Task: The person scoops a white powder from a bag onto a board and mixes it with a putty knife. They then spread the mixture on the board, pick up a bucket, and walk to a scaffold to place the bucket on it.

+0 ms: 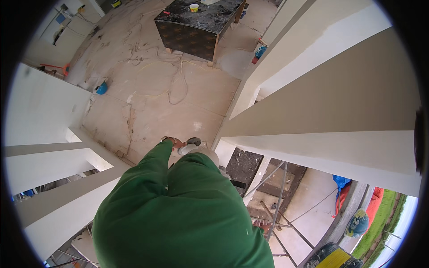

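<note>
My left hand point(177, 143), at the end of a green sleeve, is beside a grey and white object point(191, 144) near my light trousers point(208, 154). That object is small and partly hidden, perhaps a shoe; whether my fingers hold it is unclear. Lower right, past the other green sleeve, my right hand point(263, 226) has its fingers around a metal bar of a scaffold frame point(277, 207). My green sweater point(187, 214) fills the lower middle and hides much of what lies beneath me.
A pale covered floor point(161, 110) carries a loose cable point(185, 90) and a blue bucket point(101, 87). Beyond stands a dark table point(191, 37) with a yellow-and-white tub point(194, 7). A beige wall point(328, 90) rises at right. Near the ledge is a black-and-yellow container point(330, 258).
</note>
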### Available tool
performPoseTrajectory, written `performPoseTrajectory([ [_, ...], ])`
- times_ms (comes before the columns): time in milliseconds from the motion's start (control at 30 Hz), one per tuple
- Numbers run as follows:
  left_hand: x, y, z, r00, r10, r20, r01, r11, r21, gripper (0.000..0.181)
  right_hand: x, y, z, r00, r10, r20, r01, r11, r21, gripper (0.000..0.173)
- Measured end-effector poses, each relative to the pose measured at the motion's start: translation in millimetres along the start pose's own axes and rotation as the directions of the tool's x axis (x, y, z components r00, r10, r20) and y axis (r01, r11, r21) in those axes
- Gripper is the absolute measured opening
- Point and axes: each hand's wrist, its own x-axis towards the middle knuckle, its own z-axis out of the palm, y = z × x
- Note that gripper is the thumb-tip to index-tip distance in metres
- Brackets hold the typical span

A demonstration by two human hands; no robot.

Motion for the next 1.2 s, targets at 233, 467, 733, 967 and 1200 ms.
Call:
performPoseTrajectory([
  [233, 87, -146, -109, 1.000, 0.024, -0.009, -0.025, 0.924, -0.383, 0.089, 3, 89, 110, 0.991, 0.076, 0.109, -0.003, 0.833, -0.553, 0.084],
  [467, 215, -310, -270, 0.998, 0.053, 0.023, -0.048, 0.987, -0.156, 0.087, 69, 207, 318, 0.979, -0.131, -0.153, -0.001, 0.756, -0.655, 0.079],
  [733, 232, -511, -294, 0.960, -0.121, -0.252, -0.126, 0.617, -0.777, 0.084, -195, 560, 640, 0.746, 0.657, 0.110, 0.061, 0.097, -0.993, 0.100],
  [967, 264, -590, -357, 0.959, -0.114, -0.260, -0.076, 0.778, -0.624, 0.086, -355, 795, 857, 0.555, 0.805, 0.209, 0.634, -0.247, -0.733, 0.065],
  [1200, 272, -593, -551, 0.839, 0.106, -0.534, -0.417, 0.755, -0.506, 0.078, -434, 943, 1028, 0.351, 0.936, 0.031, 0.640, -0.215, -0.738, 0.067],
])
